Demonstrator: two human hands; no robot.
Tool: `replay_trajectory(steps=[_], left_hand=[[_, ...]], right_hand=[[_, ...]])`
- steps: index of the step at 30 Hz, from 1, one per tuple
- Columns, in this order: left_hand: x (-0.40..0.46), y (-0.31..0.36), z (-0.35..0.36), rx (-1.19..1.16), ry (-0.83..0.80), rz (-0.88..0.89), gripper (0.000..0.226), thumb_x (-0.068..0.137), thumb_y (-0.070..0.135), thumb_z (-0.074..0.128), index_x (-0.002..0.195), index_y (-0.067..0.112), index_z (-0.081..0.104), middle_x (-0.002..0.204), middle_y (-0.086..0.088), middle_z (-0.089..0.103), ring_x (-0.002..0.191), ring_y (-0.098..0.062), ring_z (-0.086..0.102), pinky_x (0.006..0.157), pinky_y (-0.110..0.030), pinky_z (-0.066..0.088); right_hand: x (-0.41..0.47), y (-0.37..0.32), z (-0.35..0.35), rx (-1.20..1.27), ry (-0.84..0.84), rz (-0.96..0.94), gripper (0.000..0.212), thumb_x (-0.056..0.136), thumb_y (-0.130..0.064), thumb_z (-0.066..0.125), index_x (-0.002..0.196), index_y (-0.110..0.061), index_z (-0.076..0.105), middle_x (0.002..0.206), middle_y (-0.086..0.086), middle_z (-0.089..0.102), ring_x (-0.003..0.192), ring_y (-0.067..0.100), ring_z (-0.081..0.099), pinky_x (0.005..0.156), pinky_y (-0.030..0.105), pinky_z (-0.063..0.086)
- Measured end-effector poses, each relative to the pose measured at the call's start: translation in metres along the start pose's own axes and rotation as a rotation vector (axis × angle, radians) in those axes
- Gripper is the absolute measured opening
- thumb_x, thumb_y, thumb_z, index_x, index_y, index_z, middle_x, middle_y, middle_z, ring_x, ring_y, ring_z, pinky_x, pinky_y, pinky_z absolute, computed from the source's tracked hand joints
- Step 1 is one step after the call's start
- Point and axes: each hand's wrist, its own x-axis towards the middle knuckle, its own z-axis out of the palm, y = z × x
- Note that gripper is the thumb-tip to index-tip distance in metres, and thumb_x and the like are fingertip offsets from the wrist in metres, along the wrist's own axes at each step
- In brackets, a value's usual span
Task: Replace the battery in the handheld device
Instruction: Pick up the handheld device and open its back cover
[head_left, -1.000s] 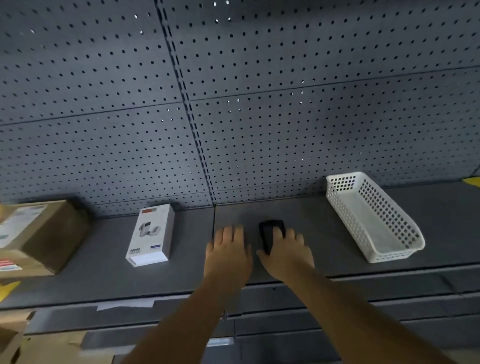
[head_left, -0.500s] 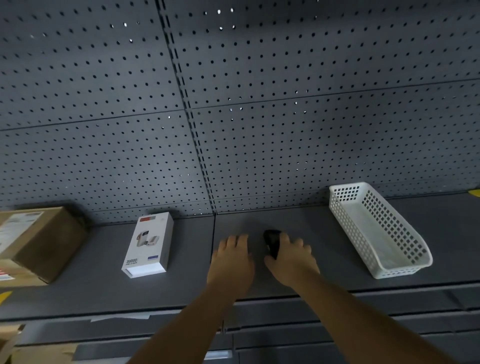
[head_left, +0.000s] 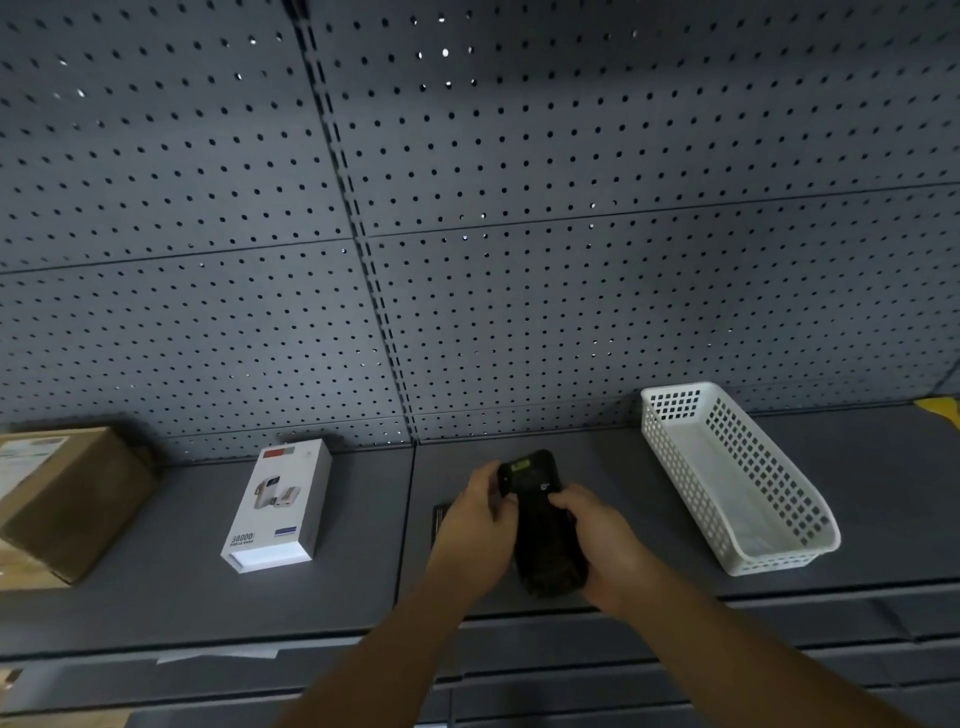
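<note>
While both hands grip it, left hand (head_left: 475, 525) and right hand (head_left: 605, 545) closed round its sides, the black handheld device (head_left: 543, 525) sits over the grey shelf (head_left: 883, 493), between a white box (head_left: 280, 512) left and a white basket (head_left: 737, 478) right.

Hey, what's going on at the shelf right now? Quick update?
Both hands, left hand and right hand, grip the black device above the shelf. Flat dark piece lies under the left hand. Nothing in the way.
</note>
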Motion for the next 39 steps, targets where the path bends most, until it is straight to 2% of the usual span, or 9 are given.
replay_trajectory(steps=[2,4,7,11,15,19,23,31,39], left_hand=[[-0.001,0.003,0.0,-0.099,-0.022,-0.043,0.039,0.105,0.028,0.051,0.142,0.036,0.046,0.125,0.006,0.067,0.102,-0.01,0.065,0.073,-0.011,0.045],[-0.002,0.005,-0.001,-0.185,-0.019,-0.071,0.033,0.103,0.023,0.054,0.132,0.04,0.053,0.118,0.006,0.071,0.098,-0.009,0.067,0.072,-0.011,0.046],[-0.004,0.004,-0.001,-0.25,-0.017,-0.104,0.031,0.101,0.017,0.059,0.119,0.042,0.059,0.111,0.006,0.073,0.096,-0.007,0.069,0.075,-0.013,0.049],[-0.007,0.003,0.0,-0.34,-0.015,-0.126,0.039,0.099,0.009,0.057,0.111,0.046,0.061,0.113,0.007,0.073,0.103,-0.008,0.069,0.08,-0.017,0.051],[-0.01,0.003,0.0,-0.369,-0.014,-0.137,0.042,0.098,0.005,0.055,0.111,0.044,0.06,0.107,0.009,0.072,0.098,-0.005,0.068,0.078,-0.017,0.05],[-0.01,0.0,0.001,-0.384,-0.001,-0.154,0.038,0.097,0.007,0.057,0.125,0.033,0.061,0.107,0.014,0.07,0.098,-0.001,0.066,0.074,-0.013,0.049],[-0.012,-0.001,0.0,-0.387,0.022,-0.149,0.038,0.098,0.008,0.058,0.127,0.032,0.061,0.106,0.015,0.07,0.095,0.005,0.065,0.067,-0.005,0.05],[-0.014,0.003,0.001,-0.483,0.042,-0.134,0.036,0.098,0.008,0.061,0.122,0.035,0.064,0.115,0.008,0.074,0.099,0.005,0.068,0.075,-0.008,0.053],[-0.01,0.002,0.004,-0.566,0.032,-0.139,0.034,0.098,0.006,0.062,0.125,0.027,0.066,0.12,-0.004,0.074,0.112,-0.017,0.07,0.086,-0.02,0.055]], right_hand=[[0.0,0.003,0.001,0.025,0.026,0.022,0.031,0.105,-0.029,0.054,0.127,-0.014,0.069,0.119,0.025,0.076,0.11,0.044,0.073,0.097,0.059,0.06],[-0.002,0.006,0.001,0.038,0.038,0.041,0.031,0.104,-0.031,0.055,0.126,-0.015,0.07,0.117,0.024,0.077,0.106,0.043,0.075,0.086,0.054,0.063],[-0.005,0.008,0.001,0.025,0.045,0.069,0.033,0.105,-0.033,0.053,0.126,-0.014,0.069,0.116,0.024,0.076,0.1,0.041,0.074,0.074,0.045,0.062],[-0.005,0.01,0.0,0.008,0.078,0.077,0.036,0.103,-0.033,0.053,0.126,-0.011,0.069,0.116,0.024,0.077,0.101,0.042,0.076,0.073,0.047,0.063],[-0.007,0.012,0.002,0.017,0.11,0.086,0.037,0.101,-0.033,0.055,0.122,-0.009,0.073,0.11,0.024,0.079,0.097,0.041,0.076,0.077,0.048,0.063],[-0.011,0.015,0.005,0.012,0.13,0.08,0.036,0.102,-0.032,0.056,0.118,-0.007,0.075,0.109,0.024,0.079,0.093,0.04,0.076,0.069,0.043,0.062],[-0.013,0.015,0.01,0.004,0.164,0.059,0.034,0.101,-0.034,0.057,0.112,-0.008,0.077,0.099,0.021,0.08,0.085,0.038,0.077,0.062,0.04,0.062],[-0.014,0.014,0.016,-0.028,0.222,0.019,0.035,0.102,-0.033,0.054,0.103,-0.007,0.077,0.092,0.021,0.079,0.078,0.037,0.076,0.059,0.037,0.06],[-0.014,0.016,0.017,-0.015,0.23,-0.026,0.029,0.103,-0.035,0.055,0.108,-0.014,0.075,0.101,0.021,0.079,0.085,0.039,0.077,0.06,0.039,0.061]])
